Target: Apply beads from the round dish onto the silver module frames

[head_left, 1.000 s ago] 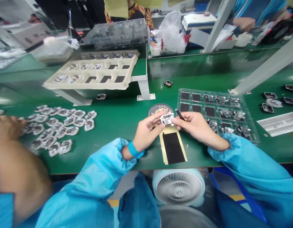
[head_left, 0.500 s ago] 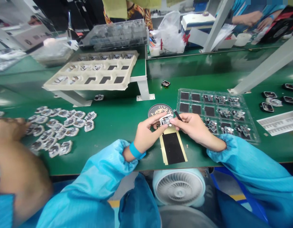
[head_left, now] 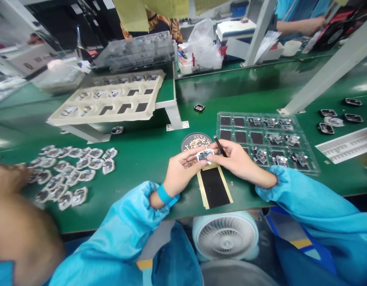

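Note:
My left hand [head_left: 183, 169] is closed around the edge of a small white-rimmed electronic assembly [head_left: 205, 154], its circuitry facing up. In my right hand [head_left: 235, 159] is a slim black stick-like tool [head_left: 220, 147], held between the fingers and slanting up to the left. The right thumb and fingertips touch the assembly's right edge. Just behind the hands lies a round dark dish [head_left: 191, 140] of tiny beige pieces. A black pad [head_left: 214, 188] edged with yellow tape lies below the hands on the green bench.
A clear compartment tray [head_left: 308, 161] with metal parts and black pads sits at right. Many similar white-rimmed assemblies [head_left: 73, 178] are spread at left, beside a co-worker's arm [head_left: 19, 222]. A beige tray [head_left: 102, 119] rests on a raised stand. Dark frames [head_left: 353, 118] lie far right.
The camera view has shifted slightly. The assembly in my left hand is tipped flatter, and the black tool now points more upward, away from it, while my right fingertips touch its edge.

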A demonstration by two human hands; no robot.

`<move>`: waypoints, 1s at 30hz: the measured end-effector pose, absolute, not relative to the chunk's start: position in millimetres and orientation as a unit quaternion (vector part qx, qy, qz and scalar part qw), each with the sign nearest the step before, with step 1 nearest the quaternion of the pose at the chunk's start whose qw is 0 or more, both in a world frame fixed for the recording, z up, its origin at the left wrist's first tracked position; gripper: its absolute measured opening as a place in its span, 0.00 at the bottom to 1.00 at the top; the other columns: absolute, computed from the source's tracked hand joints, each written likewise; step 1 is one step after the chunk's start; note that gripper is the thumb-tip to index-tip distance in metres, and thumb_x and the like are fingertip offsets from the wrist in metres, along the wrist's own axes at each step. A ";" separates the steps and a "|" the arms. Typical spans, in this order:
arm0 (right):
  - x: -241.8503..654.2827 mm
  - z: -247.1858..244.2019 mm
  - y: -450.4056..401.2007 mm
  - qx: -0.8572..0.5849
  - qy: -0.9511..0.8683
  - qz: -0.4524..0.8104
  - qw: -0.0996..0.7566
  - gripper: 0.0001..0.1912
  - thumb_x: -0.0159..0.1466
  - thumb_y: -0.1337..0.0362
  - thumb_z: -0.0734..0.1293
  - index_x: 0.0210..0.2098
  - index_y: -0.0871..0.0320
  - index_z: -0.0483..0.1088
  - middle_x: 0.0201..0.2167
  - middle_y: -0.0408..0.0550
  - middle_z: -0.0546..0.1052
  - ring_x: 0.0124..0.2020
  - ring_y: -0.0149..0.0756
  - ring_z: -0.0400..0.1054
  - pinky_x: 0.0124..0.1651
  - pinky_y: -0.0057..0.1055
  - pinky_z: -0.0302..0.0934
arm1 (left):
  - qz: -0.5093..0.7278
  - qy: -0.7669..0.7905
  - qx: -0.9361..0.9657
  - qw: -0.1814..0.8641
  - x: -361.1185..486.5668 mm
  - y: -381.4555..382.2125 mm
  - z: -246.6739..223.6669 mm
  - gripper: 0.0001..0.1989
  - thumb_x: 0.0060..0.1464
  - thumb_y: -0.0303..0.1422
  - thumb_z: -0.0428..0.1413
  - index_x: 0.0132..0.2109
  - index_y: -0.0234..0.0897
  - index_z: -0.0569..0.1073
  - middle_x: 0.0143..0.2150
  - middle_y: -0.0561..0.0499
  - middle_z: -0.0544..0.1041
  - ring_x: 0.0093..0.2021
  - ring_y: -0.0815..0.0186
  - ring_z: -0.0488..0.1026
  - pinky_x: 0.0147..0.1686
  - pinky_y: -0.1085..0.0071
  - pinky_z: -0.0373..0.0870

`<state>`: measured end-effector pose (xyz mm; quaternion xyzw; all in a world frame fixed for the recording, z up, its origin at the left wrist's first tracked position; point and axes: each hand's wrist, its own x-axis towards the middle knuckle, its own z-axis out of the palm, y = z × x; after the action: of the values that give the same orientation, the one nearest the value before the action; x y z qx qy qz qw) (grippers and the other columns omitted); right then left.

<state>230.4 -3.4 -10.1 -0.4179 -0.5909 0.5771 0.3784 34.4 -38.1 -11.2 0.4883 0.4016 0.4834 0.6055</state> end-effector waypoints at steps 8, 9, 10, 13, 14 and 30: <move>228.5 -8.4 -6.5 -0.403 -0.623 0.542 0.395 0.18 0.58 0.58 0.75 0.43 0.62 0.75 0.37 0.46 0.78 0.36 0.25 0.69 0.43 0.25 0.65 | 0.489 0.428 0.522 0.552 36.2 -39.3 -18.2 0.18 0.55 0.35 0.66 0.53 0.38 0.76 0.54 0.44 0.79 0.49 0.61 0.79 0.49 0.66 0.78; 227.9 -8.7 -6.5 -0.399 -0.625 0.540 0.398 0.18 0.58 0.58 0.74 0.44 0.62 0.75 0.37 0.46 0.78 0.36 0.25 0.69 0.43 0.25 0.65 | 0.479 0.443 0.541 0.531 36.1 -39.8 -19.1 0.18 0.57 0.35 0.65 0.53 0.38 0.75 0.54 0.44 0.78 0.48 0.61 0.79 0.49 0.66 0.78; 227.4 -9.1 -6.1 -0.393 -0.626 0.542 0.399 0.18 0.59 0.58 0.74 0.44 0.62 0.75 0.38 0.47 0.78 0.36 0.25 0.69 0.44 0.25 0.65 | 0.465 0.456 0.559 0.513 36.0 -40.3 -19.9 0.17 0.59 0.36 0.63 0.54 0.39 0.75 0.54 0.44 0.78 0.46 0.61 0.79 0.48 0.66 0.78; 227.5 -10.5 -3.5 -0.382 -0.624 0.565 0.381 0.17 0.59 0.57 0.73 0.44 0.62 0.76 0.38 0.47 0.79 0.37 0.26 0.71 0.44 0.25 0.66 | 0.437 0.472 0.582 0.497 36.2 -41.9 -20.9 0.16 0.62 0.39 0.60 0.54 0.37 0.75 0.49 0.44 0.80 0.42 0.61 0.80 0.45 0.66 0.78; 227.8 -10.9 -2.5 -0.382 -0.621 0.574 0.372 0.17 0.59 0.57 0.73 0.43 0.62 0.76 0.38 0.47 0.79 0.37 0.26 0.72 0.44 0.25 0.66 | 0.439 0.469 0.576 0.505 36.6 -42.3 -20.9 0.16 0.62 0.39 0.60 0.54 0.37 0.74 0.47 0.44 0.81 0.41 0.61 0.80 0.44 0.66 0.78; 220.8 -8.0 -1.9 -0.397 -0.512 0.664 0.374 0.14 0.53 0.62 0.75 0.34 0.65 0.72 0.33 0.46 0.78 0.32 0.25 0.70 0.38 0.24 0.65 | 0.490 0.486 0.513 0.511 53.1 -43.9 -16.1 0.15 0.57 0.38 0.64 0.43 0.36 0.69 0.27 0.52 0.78 0.27 0.68 0.75 0.30 0.74 0.71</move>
<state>220.8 -1.9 -8.0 -0.3973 -0.5117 0.6637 0.3739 53.1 -43.9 -16.1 0.5129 0.4855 0.4897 0.5113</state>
